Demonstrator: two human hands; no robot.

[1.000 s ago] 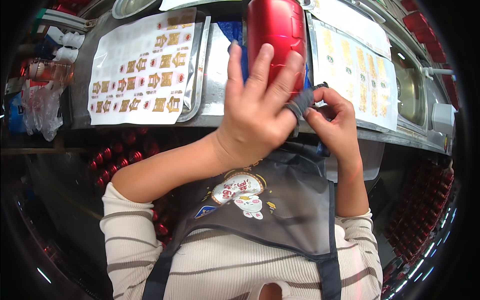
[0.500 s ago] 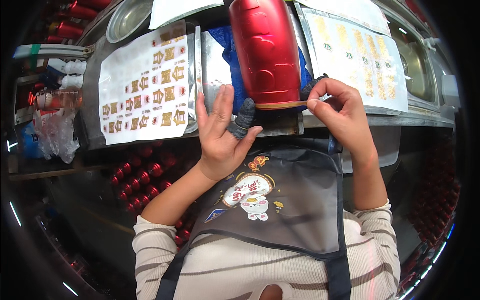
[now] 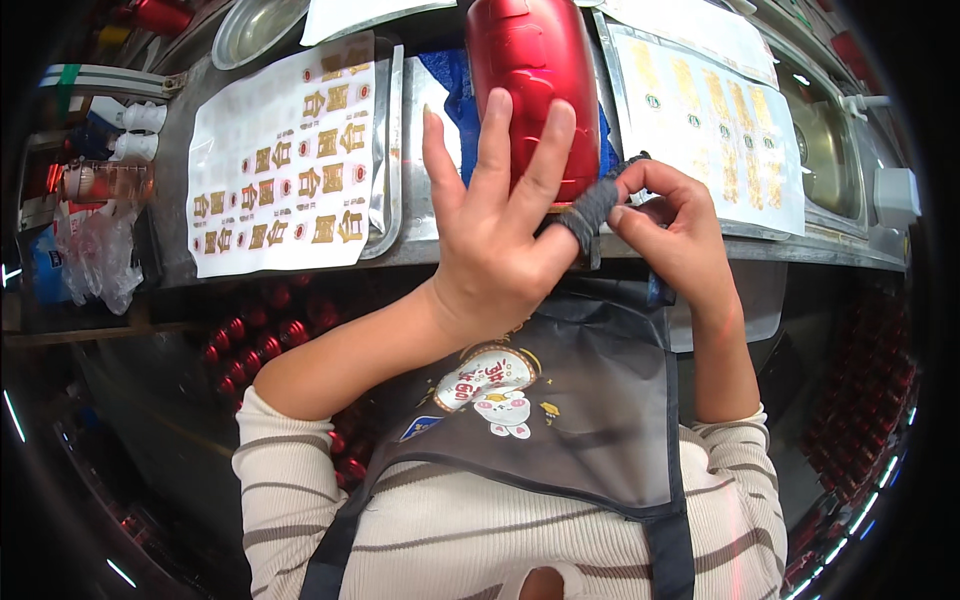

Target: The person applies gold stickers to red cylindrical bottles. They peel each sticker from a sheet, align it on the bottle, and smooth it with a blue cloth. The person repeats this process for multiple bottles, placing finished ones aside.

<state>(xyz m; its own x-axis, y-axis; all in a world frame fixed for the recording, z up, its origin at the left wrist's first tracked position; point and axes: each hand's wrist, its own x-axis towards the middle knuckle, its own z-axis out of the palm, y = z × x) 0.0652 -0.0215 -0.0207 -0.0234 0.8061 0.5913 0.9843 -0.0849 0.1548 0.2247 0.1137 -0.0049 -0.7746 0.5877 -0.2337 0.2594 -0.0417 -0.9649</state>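
Note:
A shiny red embossed bottle-shaped vessel (image 3: 540, 60) lies on a blue cloth (image 3: 460, 100), its lower end toward me. My left hand (image 3: 495, 225) reaches across that end with three fingers spread. Its dark-wrapped finger (image 3: 585, 215) points right, close to the fingertips of my right hand (image 3: 675, 220). My right thumb and fingers stay pinched together at the vessel's lower right corner, with a dark wrap on one fingertip. A short bit of a thin tan strip (image 3: 562, 208) shows along the vessel's end; the rest is hidden behind my left finger.
On the left, a white sheet of gold characters (image 3: 280, 160) covers a metal tray. Another sheet with gold motifs (image 3: 715, 130) lies on the right, beside a metal basin (image 3: 830, 150). A round metal bowl (image 3: 255, 30) sits at the far left. Red vessels (image 3: 265, 345) stand below the counter.
My left hand has moved right and up, from beside the vessel to across its lower end, covering most of the strip. My right hand has hardly moved and keeps its pinch.

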